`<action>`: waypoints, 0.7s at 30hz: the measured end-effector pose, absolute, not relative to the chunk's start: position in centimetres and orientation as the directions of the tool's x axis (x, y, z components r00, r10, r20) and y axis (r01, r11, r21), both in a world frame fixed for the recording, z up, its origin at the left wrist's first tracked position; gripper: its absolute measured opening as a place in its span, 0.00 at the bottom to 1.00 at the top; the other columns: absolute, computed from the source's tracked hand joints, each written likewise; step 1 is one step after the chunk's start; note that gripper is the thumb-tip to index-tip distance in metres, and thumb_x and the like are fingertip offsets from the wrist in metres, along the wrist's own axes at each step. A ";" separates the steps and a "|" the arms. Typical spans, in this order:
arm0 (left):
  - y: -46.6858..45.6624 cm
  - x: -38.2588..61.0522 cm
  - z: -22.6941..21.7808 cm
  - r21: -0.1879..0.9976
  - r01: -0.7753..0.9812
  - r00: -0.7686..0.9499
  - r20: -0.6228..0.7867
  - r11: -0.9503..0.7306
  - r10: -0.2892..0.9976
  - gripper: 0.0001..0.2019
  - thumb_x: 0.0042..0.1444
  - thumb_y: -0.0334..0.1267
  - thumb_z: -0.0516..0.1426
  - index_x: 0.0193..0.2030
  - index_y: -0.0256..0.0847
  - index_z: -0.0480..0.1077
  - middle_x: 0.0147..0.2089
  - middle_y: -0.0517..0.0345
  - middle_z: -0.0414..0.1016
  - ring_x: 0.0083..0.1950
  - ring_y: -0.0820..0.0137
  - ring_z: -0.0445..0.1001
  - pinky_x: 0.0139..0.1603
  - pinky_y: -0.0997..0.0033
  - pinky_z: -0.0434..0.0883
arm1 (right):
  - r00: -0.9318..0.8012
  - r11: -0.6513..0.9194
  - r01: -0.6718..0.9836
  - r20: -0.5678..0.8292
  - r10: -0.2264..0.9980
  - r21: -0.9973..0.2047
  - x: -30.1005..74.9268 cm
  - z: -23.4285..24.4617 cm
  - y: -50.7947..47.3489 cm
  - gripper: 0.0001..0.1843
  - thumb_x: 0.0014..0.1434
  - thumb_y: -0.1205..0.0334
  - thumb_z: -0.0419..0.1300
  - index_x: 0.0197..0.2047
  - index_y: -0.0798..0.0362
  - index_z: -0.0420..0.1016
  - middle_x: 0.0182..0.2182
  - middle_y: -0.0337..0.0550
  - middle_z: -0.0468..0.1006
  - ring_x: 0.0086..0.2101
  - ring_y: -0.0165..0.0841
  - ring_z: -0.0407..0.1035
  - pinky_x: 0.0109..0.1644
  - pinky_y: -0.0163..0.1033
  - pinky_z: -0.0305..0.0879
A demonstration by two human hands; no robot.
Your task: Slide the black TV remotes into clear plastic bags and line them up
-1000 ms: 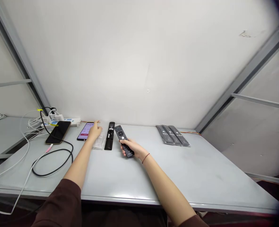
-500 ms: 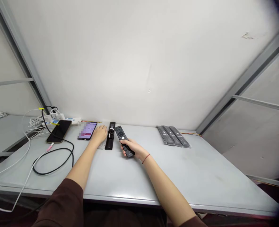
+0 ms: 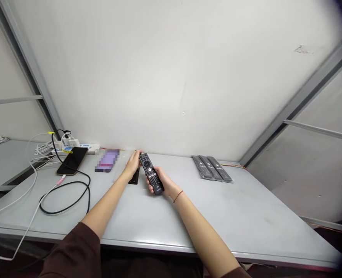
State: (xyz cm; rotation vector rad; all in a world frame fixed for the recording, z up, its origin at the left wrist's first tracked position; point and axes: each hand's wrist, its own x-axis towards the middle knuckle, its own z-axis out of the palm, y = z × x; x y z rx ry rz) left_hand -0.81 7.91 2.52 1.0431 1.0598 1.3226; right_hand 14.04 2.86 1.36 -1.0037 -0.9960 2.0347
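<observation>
My right hand point(image 3: 160, 180) grips a black remote control point(image 3: 150, 172), buttons up, lifted slightly off the grey table point(image 3: 165, 216). My left hand point(image 3: 132, 163) lies over a second black remote point(image 3: 134, 178) beside it, fingers curved over it; most of that remote is hidden under the hand. Whether the fingers have closed on it does not show clearly.
A phone with a lit screen point(image 3: 107, 160) lies left of my hands. Further left are a dark phone point(image 3: 71, 160) on a black cable point(image 3: 63, 193), white cables and a power strip point(image 3: 75, 148). Three wrapped remotes point(image 3: 212, 168) lie at the back right near the wall.
My left hand moved right, from the lit phone onto the second remote. My right hand raised its remote and tilted it toward me.
</observation>
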 end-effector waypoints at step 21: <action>7.2 0.7 2.9 0.807 -0.581 0.032 -0.104 0.103 0.994 0.21 0.58 0.55 0.49 0.39 0.36 0.69 0.33 0.51 0.73 0.32 0.69 0.73 0.30 0.71 0.71 | -0.301 -0.208 -0.221 -0.136 0.944 -0.953 12.6 2.0 1.5 0.17 0.50 0.54 0.65 0.36 0.52 0.63 0.34 0.40 0.68 0.30 0.29 0.70 0.27 0.32 0.71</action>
